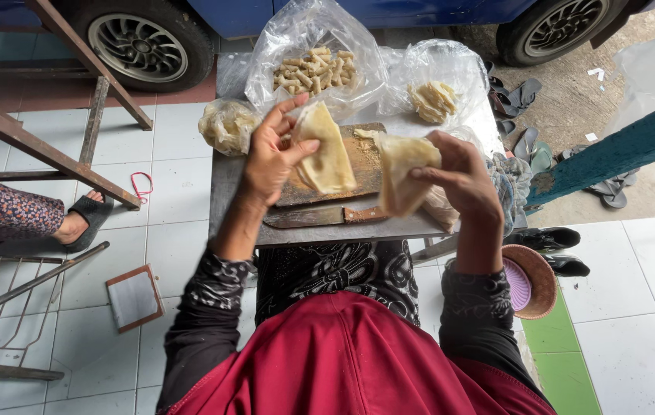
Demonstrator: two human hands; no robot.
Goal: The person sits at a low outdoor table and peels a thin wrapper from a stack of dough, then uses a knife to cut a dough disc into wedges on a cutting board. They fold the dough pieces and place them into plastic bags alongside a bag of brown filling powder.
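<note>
Pastry sheets being held above the wooden cutting board (363, 157).
Left hand (272, 157) is pinching one pastry sheet (327, 150); right hand (458, 177) is gripping another folded sheet (400, 173).

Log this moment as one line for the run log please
left hand: holds thin wrapper | right hand: holds folded wrapper | below: cutting board, knife

On the desk (235, 184): cutting board (366, 154) at centre, knife (320, 216) before it, three bags (316, 58) behind.
</note>
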